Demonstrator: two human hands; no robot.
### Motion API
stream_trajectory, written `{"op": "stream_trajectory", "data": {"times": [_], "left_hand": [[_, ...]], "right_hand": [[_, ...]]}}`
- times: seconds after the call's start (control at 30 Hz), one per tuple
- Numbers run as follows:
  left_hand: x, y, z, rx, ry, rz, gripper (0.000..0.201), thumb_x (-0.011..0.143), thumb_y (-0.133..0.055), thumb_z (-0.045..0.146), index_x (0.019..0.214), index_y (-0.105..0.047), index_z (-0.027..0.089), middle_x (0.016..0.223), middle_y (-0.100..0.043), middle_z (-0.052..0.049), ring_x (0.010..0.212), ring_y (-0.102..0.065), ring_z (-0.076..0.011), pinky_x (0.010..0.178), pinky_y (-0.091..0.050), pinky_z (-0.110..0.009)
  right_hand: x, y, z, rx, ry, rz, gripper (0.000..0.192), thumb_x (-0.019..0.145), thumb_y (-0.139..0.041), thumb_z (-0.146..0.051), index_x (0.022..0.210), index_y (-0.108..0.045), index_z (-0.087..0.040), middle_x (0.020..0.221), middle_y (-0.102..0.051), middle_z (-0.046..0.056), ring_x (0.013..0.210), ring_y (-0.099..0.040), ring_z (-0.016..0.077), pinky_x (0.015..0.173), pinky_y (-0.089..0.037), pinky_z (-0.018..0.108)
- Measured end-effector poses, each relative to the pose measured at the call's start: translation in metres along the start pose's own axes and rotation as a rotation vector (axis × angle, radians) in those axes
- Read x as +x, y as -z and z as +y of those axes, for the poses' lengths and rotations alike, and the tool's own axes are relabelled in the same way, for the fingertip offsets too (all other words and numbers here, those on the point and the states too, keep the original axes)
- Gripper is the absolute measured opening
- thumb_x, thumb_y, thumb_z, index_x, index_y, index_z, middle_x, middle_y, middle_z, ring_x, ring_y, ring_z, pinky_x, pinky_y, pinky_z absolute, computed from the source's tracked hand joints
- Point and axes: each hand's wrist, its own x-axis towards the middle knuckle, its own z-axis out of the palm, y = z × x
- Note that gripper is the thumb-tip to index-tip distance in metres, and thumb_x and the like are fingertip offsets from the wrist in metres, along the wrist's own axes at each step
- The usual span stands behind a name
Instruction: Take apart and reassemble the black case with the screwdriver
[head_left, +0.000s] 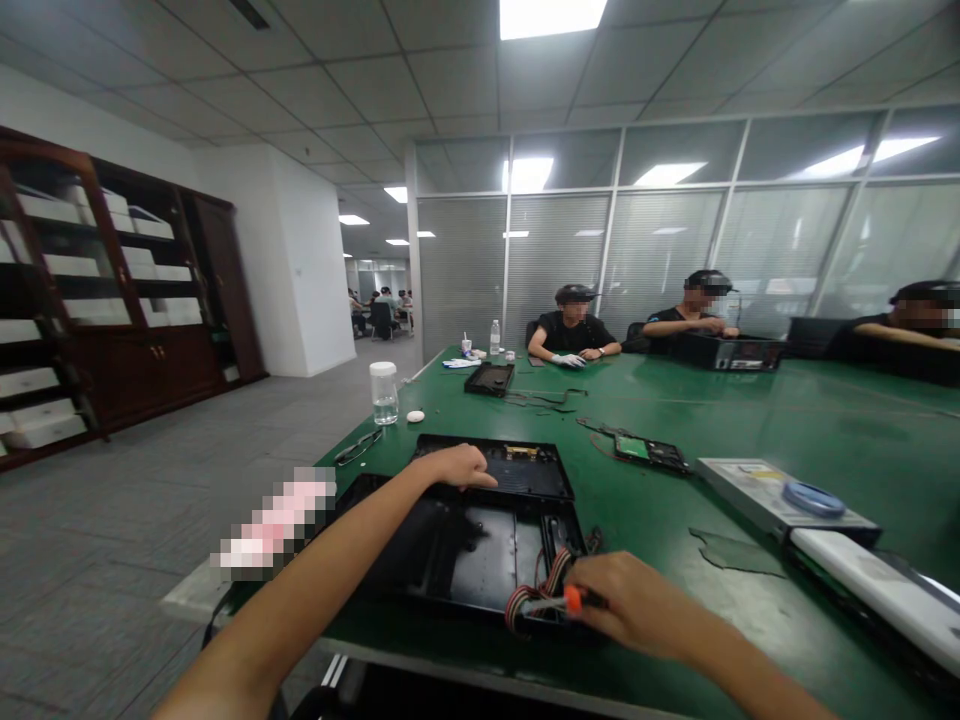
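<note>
A shallow black casing [480, 550] lies in front of me, with a second black panel [536, 475] just beyond it. My left hand [457, 467] is over the near part of that panel, its fingers curled; what they may hold is hidden. My right hand [619, 598] grips a screwdriver [573, 600] with an orange and black handle. Its metal shaft points left, among a bundle of striped wires [517, 606] at the casing's near right corner. More of the wires run up along the casing's right side.
Pliers [358, 448], a lidded clear jar [384, 395] and a white round object [415, 416] lie at left on the green table [637, 530]. A green circuit board part [649, 452], a metal box [765, 490] and a blue tape roll [814, 499] are right. Several people sit across.
</note>
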Motion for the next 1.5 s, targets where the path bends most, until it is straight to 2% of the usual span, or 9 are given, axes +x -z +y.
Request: {"op": "stream_trajectory", "data": {"times": [0.1, 0.23, 0.47, 0.67, 0.8, 0.9, 1.07, 1.27, 1.5], "left_hand": [[0.003, -0.004, -0.013, 0.030, -0.012, 0.159, 0.032, 0.076, -0.056, 0.044, 0.084, -0.061, 0.014, 0.076, -0.062, -0.002, 0.066, -0.053, -0.0100, 0.058, -0.036, -0.017], [0.015, -0.019, -0.026, -0.035, 0.008, -0.021, 0.031, 0.079, -0.054, 0.041, 0.091, -0.063, 0.014, 0.078, -0.061, -0.001, 0.067, -0.052, -0.0095, 0.055, -0.035, -0.016], [0.028, -0.023, -0.021, 0.150, -0.093, -0.097, 0.024, 0.067, -0.063, 0.013, 0.091, -0.063, 0.017, 0.074, -0.060, 0.002, 0.065, -0.052, -0.0098, 0.058, -0.037, -0.017], [0.012, 0.019, -0.001, 0.319, -0.152, 0.077, 0.025, 0.067, -0.065, 0.024, 0.091, -0.062, 0.018, 0.085, -0.061, -0.002, 0.079, -0.054, -0.0150, 0.067, -0.038, -0.020], [-0.021, 0.053, 0.027, 0.315, -0.117, 0.090, 0.019, 0.069, -0.064, 0.027, 0.087, -0.063, 0.021, 0.080, -0.060, 0.001, 0.078, -0.053, -0.0142, 0.068, -0.037, -0.020], [-0.055, 0.062, 0.051, 0.304, -0.148, 0.060, 0.020, 0.068, -0.065, 0.030, 0.086, -0.063, 0.021, 0.079, -0.060, 0.001, 0.078, -0.053, -0.0146, 0.068, -0.036, -0.020], [-0.110, 0.045, 0.074, 0.264, -0.237, 0.013, 0.021, 0.073, -0.061, 0.032, 0.093, -0.061, 0.024, 0.081, -0.061, 0.001, 0.076, -0.054, -0.0148, 0.067, -0.037, -0.022], [-0.142, 0.005, 0.079, 0.223, -0.188, -0.048, 0.015, 0.072, -0.061, 0.030, 0.087, -0.063, 0.025, 0.082, -0.064, -0.001, 0.079, -0.056, -0.0178, 0.071, -0.039, -0.026], [-0.127, -0.022, 0.076, 0.255, -0.096, -0.195, 0.022, 0.062, -0.069, 0.033, 0.082, -0.067, 0.025, 0.076, -0.066, -0.002, 0.074, -0.059, -0.0205, 0.061, -0.042, -0.026]], "right_hand": [[-0.020, -0.012, -0.022, -0.232, -0.019, -0.010, 0.013, 0.074, -0.054, -0.017, 0.086, -0.056, -0.021, 0.080, -0.061, 0.002, 0.073, -0.055, 0.0182, 0.064, -0.037, 0.027], [-0.037, -0.018, -0.024, -0.328, -0.009, 0.013, 0.028, 0.068, -0.053, -0.007, 0.090, -0.055, -0.023, 0.085, -0.062, 0.002, 0.072, -0.056, 0.0181, 0.062, -0.038, 0.027], [-0.057, -0.027, -0.010, -0.256, -0.039, 0.103, 0.036, 0.065, -0.050, -0.007, 0.096, -0.053, -0.026, 0.090, -0.060, 0.003, 0.077, -0.056, 0.0197, 0.066, -0.042, 0.030], [-0.041, -0.027, 0.004, -0.289, -0.138, 0.179, 0.022, 0.071, -0.048, -0.009, 0.088, -0.053, -0.021, 0.090, -0.057, 0.005, 0.080, -0.055, 0.0197, 0.068, -0.044, 0.031], [-0.002, -0.013, 0.033, -0.292, -0.134, 0.129, 0.014, 0.077, -0.047, -0.016, 0.088, -0.056, -0.019, 0.089, -0.059, 0.006, 0.081, -0.056, 0.0190, 0.072, -0.044, 0.031], [0.028, -0.007, 0.059, -0.262, -0.143, 0.143, 0.018, 0.079, -0.047, -0.018, 0.092, -0.059, -0.017, 0.095, -0.062, 0.009, 0.089, -0.056, 0.0209, 0.077, -0.044, 0.032], [0.051, -0.011, 0.087, -0.187, -0.091, 0.179, 0.028, 0.079, -0.044, -0.017, 0.103, -0.059, -0.019, 0.107, -0.061, 0.008, 0.099, -0.055, 0.0225, 0.087, -0.042, 0.034], [0.023, -0.014, 0.134, -0.388, -0.187, 0.234, 0.049, 0.078, -0.045, -0.016, 0.126, -0.040, -0.014, 0.136, -0.033, 0.014, 0.114, -0.045, 0.0245, 0.090, -0.041, 0.037], [0.001, 0.014, 0.168, -0.242, -0.406, 0.238, 0.030, 0.084, -0.040, -0.031, 0.106, -0.056, -0.018, 0.103, -0.059, 0.009, 0.093, -0.056, 0.0203, 0.081, -0.042, 0.033]]}}
